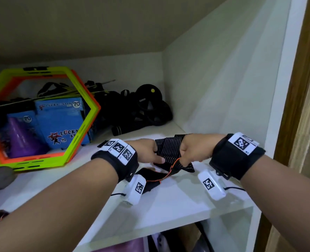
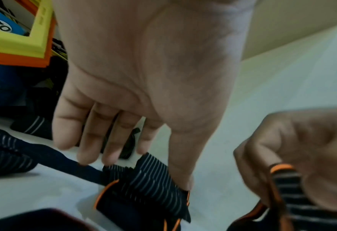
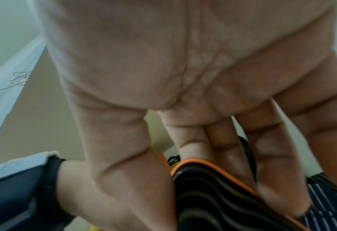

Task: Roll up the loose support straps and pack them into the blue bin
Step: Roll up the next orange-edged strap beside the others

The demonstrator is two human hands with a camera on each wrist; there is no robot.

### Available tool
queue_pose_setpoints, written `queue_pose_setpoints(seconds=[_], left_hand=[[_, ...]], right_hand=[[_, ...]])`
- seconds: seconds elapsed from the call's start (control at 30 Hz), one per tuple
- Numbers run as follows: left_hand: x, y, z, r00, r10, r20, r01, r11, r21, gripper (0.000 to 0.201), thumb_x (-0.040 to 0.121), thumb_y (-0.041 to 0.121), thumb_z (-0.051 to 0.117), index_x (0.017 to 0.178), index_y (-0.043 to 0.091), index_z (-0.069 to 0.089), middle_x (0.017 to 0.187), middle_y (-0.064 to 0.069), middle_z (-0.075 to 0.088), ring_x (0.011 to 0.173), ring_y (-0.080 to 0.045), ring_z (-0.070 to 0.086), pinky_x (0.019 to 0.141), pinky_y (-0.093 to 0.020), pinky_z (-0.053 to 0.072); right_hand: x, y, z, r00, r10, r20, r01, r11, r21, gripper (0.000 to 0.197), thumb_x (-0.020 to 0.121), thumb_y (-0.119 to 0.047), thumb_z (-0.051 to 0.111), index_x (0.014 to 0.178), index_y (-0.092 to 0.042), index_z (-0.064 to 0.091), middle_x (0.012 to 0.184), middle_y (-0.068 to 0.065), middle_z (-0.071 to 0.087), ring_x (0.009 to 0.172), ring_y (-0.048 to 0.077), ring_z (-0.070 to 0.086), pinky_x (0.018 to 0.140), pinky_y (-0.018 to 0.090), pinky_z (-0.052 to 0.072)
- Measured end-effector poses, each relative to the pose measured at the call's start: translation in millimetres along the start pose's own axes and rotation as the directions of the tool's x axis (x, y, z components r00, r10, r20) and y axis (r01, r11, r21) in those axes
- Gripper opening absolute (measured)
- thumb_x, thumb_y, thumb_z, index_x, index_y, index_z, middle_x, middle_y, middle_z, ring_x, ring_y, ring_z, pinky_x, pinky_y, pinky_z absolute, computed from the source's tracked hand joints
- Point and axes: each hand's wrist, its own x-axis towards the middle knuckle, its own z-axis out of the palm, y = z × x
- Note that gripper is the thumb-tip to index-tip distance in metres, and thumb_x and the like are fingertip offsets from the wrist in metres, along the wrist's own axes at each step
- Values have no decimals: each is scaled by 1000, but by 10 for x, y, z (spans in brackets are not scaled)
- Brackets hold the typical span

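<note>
Both hands are on the strap (image 1: 169, 150) now, mid-shelf, at about six o'clock from the black gear pile (image 1: 141, 110) against the back wall. The left hand (image 1: 147, 151) pinches the strap's near edge between thumb and fingers; in the left wrist view the thumb presses down on the striped fabric while the fingers (image 2: 88, 140) reach over it, only lightly bent. The right hand (image 1: 192, 150) is curled tight round the other end, thumb and fingers clamping the orange-edged fabric, as the right wrist view shows plainly.

The strap is stretched between the two hands, just above the shelf (image 1: 177, 202), with a dark tail trailing toward seven o'clock under the left wrist. A few folds are bunched at the left thumb, so I'd call this the very start of a roll, hardly a turn made.

And the bin? The blue boxes (image 1: 61, 122) sit at ten o'clock behind the hexagon rings (image 1: 88, 124), well apart from the hands; whether one of them is the bin I cannot tell. More black straps lie loose at the back, about twelve o'clock. So by my reckoning nearly everything is left: finish this roll, carry it over, then the rest of the pile.
</note>
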Motion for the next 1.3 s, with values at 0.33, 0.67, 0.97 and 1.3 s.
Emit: queue_pose_setpoints(seconds=[0.33, 0.67, 0.97, 1.3], left_hand=[[475, 432, 478, 996, -81, -35, 85, 988, 128, 77, 76, 50, 74, 130, 11, 36, 113, -11, 66, 102, -30, 64, 77, -33, 49], [458, 257, 13, 968, -210, -136, 173, 954, -244, 90, 62, 43, 78, 133, 15, 31, 104, -2, 61, 93, -23, 61, 71, -29, 49], [-179, -400, -611, 907, -273, -320, -77, 640, -765, 61, 76, 10, 82, 127, 23, 52, 96, -10, 67, 71, -21, 66, 67, -38, 58], [-606, -1145, -151, 854, -397, -337, -30, 608, -794, 17, 82, -2, 76, 84, 15, 76, 81, -10, 75, 75, -21, 69, 66, -24, 56]], right_hand=[[-262, 174, 287, 998, -55, 18, 56, 998, -33, 17, 72, -25, 70, 65, -16, 56, 57, 0, 43, 57, 18, 40, 53, 27, 30], [-289, 325, 378, 993, -100, -66, 103, 993, 53, 28, 68, -32, 65, 55, -15, 48, 56, -2, 43, 55, 15, 40, 56, 33, 37], [-69, 75, 291, 963, -221, -156, 237, 968, 89, 34, 75, -30, 66, 59, -16, 40, 58, -4, 37, 56, 14, 35, 54, 33, 32], [223, -320, 223, 951, -236, -198, 291, 900, 326, 29, 86, -33, 71, 75, -8, 62, 62, 9, 61, 53, 13, 49, 54, 24, 40]])
